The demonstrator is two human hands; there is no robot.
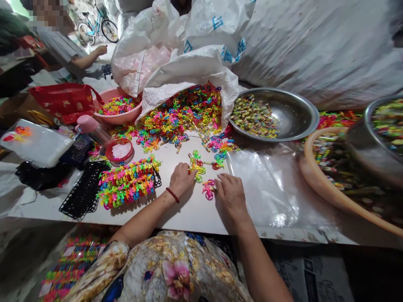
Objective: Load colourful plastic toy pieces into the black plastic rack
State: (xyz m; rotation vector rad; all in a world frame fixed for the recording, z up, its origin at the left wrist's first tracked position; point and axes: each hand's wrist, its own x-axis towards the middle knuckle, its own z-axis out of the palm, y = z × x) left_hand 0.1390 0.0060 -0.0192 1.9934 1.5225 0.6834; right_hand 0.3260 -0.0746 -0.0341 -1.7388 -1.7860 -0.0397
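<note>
My left hand (182,181), with a red bead bracelet at the wrist, has its fingers closed at the edge of a yellow and green plastic toy bicycle (197,171). Its fingertips partly hide that toy. To the right, the bent fingers of my right hand (232,193) pinch the edge of a pink toy bicycle (208,188) just above the white table (193,214). Beyond both hands, a few more toys (218,161) lie loose, and a heap of bright toys (185,111) spills from a white woven sack (189,71).
Left stands a black rack (157,178) filled with rows of colourful toys, beside black plastic grids (83,191) and a red basket (120,152). Clear plastic bags (261,184) lie right, below a steel basin (297,113) and an orange tub (310,167). A person (63,46) sits far left.
</note>
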